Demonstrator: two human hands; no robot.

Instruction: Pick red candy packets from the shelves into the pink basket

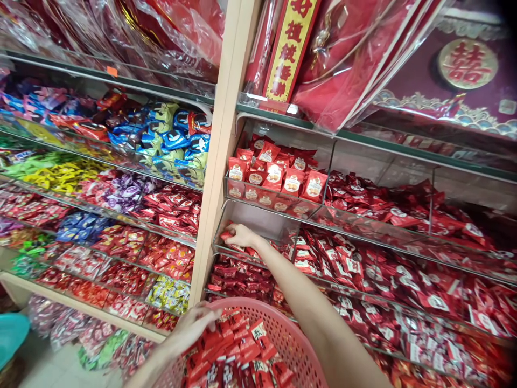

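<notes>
My right hand (239, 235) reaches into a glass shelf compartment (258, 222) and its fingers are closed on a small red candy packet (226, 235). A few red packets lie on that compartment's floor. My left hand (196, 322) rests on the rim of a pink plastic basket (291, 337) at the bottom centre, fingers curled over the rim and touching the red packets (238, 350) heaped inside it.
Glass shelves hold wrapped sweets: red packets (383, 269) to the right, orange-red ones (274, 172) above my hand, blue, yellow and purple ones (121, 161) to the left. A beige wooden post (218, 161) divides the shelving. Red decorations in plastic (363, 59) lie on top.
</notes>
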